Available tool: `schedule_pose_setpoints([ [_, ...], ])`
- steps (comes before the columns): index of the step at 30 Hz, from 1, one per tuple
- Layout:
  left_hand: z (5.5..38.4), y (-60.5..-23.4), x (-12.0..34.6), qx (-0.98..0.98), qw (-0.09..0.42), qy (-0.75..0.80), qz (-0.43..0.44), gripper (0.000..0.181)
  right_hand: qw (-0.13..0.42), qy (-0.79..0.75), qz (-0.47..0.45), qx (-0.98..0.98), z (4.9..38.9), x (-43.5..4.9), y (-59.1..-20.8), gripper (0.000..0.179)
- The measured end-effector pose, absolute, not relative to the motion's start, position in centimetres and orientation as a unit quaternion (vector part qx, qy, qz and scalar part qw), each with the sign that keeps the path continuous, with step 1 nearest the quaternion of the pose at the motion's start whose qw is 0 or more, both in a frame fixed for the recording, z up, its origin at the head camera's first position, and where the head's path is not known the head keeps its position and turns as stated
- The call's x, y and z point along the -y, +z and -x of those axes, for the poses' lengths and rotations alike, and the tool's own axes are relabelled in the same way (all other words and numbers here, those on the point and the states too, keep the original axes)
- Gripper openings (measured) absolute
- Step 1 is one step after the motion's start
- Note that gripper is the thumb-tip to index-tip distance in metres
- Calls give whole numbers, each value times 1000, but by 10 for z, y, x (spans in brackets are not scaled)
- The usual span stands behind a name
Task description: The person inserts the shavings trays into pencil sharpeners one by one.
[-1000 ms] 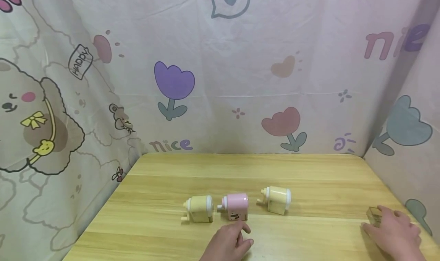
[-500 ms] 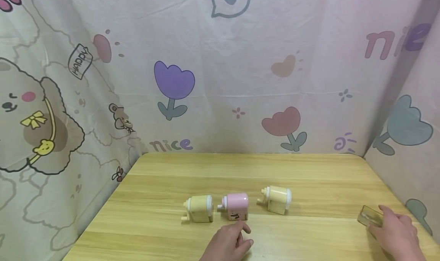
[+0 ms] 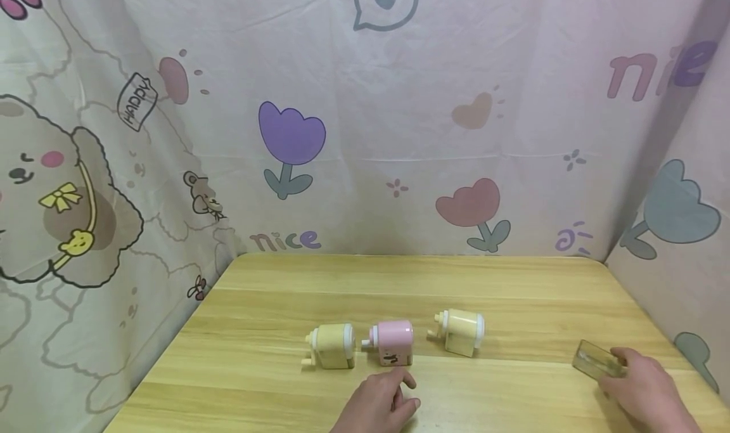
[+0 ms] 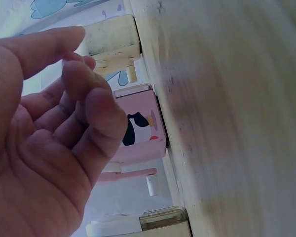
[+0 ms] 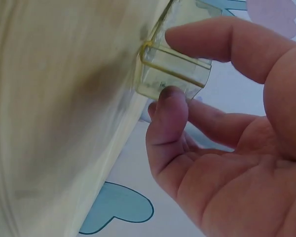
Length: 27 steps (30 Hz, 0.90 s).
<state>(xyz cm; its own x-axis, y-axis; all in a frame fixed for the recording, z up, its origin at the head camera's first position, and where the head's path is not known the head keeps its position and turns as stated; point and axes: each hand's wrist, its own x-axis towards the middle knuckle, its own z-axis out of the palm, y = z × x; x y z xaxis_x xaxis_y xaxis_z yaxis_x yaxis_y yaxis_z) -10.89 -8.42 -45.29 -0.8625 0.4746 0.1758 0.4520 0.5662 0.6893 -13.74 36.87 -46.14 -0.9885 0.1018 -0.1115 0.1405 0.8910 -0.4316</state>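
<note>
My right hand (image 3: 647,382) pinches a small clear, yellowish plastic box (image 3: 590,359) between thumb and fingers, low over the right side of the table. In the right wrist view the box (image 5: 175,69) has one end close to the wood. My left hand (image 3: 376,401) lies loosely curled with nothing in it, just in front of a pink crank pencil sharpener (image 3: 395,343). Dark printed figures show on that sharpener's side (image 4: 138,123). A yellow crank sharpener (image 3: 333,345) stands to its left, and another yellow one (image 3: 463,331) stands to its right, slightly farther back.
All of this is on a light wooden table (image 3: 274,306). Printed white cloth (image 3: 371,103) hangs behind the table and along both sides. The sharpeners' crank handles point left.
My right hand has moved left with the clear box, and more of the box shows past the fingers. The left hand and the sharpeners have stayed in place.
</note>
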Motion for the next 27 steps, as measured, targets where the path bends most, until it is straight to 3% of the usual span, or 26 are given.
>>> schedule_pose_setpoints([
  [15,108,-454,85,-887,17,381,-259,15,-8,-289,38,-957,144,-331,-462,66],
  [27,108,-453,84,-886,26,385,-257,15,45,-335,54,-940,140,-314,-460,56],
])
